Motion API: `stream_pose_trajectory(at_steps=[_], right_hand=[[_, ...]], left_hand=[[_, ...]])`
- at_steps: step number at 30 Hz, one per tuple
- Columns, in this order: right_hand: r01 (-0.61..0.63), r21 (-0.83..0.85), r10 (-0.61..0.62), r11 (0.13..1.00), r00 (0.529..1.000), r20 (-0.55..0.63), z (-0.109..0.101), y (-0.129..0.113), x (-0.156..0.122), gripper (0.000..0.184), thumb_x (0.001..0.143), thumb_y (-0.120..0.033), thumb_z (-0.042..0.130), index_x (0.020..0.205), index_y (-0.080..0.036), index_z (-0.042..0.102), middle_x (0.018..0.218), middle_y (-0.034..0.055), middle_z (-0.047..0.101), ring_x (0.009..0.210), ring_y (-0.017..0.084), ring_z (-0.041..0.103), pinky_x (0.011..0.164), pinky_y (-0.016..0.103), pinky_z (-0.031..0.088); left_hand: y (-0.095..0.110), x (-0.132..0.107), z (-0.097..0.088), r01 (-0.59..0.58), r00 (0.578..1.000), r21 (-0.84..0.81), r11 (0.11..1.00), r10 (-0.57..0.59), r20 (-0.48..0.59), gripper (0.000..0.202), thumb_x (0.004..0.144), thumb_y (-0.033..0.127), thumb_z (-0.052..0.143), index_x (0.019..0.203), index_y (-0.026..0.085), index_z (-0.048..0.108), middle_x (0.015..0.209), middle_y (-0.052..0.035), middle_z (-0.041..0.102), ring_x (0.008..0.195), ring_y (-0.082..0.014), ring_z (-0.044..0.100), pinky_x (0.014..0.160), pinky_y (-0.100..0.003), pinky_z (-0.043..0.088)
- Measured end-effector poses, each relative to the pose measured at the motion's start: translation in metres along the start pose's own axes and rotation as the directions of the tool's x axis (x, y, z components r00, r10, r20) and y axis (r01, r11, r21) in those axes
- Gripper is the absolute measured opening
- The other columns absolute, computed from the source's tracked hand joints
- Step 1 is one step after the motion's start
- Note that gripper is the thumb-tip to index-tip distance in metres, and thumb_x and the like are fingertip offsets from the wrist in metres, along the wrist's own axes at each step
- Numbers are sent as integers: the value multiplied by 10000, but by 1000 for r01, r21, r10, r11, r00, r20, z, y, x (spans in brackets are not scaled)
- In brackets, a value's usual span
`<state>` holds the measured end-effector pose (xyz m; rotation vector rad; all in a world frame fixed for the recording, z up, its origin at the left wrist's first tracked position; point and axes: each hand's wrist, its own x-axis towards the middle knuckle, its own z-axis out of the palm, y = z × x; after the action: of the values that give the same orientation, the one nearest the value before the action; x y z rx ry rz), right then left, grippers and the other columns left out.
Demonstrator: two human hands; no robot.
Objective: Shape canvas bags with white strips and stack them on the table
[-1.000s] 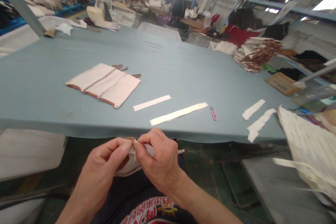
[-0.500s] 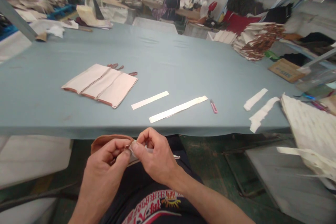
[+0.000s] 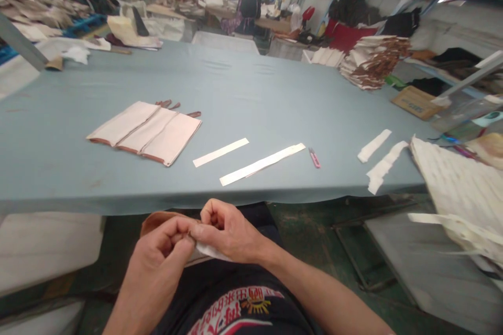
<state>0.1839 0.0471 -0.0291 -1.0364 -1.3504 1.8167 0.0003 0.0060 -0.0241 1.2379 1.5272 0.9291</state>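
Both hands meet in front of my body, below the table's front edge. My left hand (image 3: 155,254) is closed in a pinch on a brown-and-white fabric piece (image 3: 154,220), whose brown part bulges out behind the fingers. Close against it, my right hand (image 3: 231,233) pinches the same piece, and white cloth hangs beneath its fingers. The fingers hide the gripped edge. On the table (image 3: 255,94) just ahead lie two pale strips (image 3: 220,153) and a small pair of pink-handled thread snips (image 3: 315,158).
A flat cream fabric item with brown edging (image 3: 145,131) lies left on the table. Two ragged white strips (image 3: 387,166) lie right. A stack of cream-and-brown pieces (image 3: 373,60) stands at the back right, near a cardboard box (image 3: 416,102). A person (image 3: 249,2) is in the background.
My right hand has shifted slightly left and its fingertips now press against my left fingers. More white cloth shows below them. The camera view has moved a little.
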Motion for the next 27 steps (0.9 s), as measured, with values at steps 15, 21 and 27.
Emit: stream_pose_trajectory(at_steps=[15, 21, 27], right_hand=[[619, -481, -620, 621, 763, 183, -28, -47, 12, 281, 1072, -469, 656, 1146, -211, 737, 1120, 82, 828, 1030, 204, 759, 956, 341, 588], [680, -601, -478, 420, 729, 490, -31, -81, 10, 252, 888, -401, 768, 847, -244, 574, 706, -71, 554, 670, 135, 534, 839, 318, 503], [535, -616, -256, 578, 836, 485, -32, -87, 6, 307, 863, -360, 723, 736, -239, 472, 643, -93, 432, 566, 91, 367, 583, 253, 288]], left_hand=[[37, -1, -20, -119, 977, -8, 993, 119, 177, 297, 931, 459, 698, 946, 224, 879, 846, -35, 831, 750, -233, 723, 670, -268, 564], [56, -7, -18, -180, 954, -45, 983, 186, 233, 263, 921, 414, 667, 896, 221, 844, 854, -29, 845, 765, -221, 750, 665, -251, 564], [62, -17, -13, -254, 966, 54, 966, 250, 68, 192, 925, 345, 630, 755, 256, 620, 689, 53, 739, 640, -154, 663, 582, -221, 469]])
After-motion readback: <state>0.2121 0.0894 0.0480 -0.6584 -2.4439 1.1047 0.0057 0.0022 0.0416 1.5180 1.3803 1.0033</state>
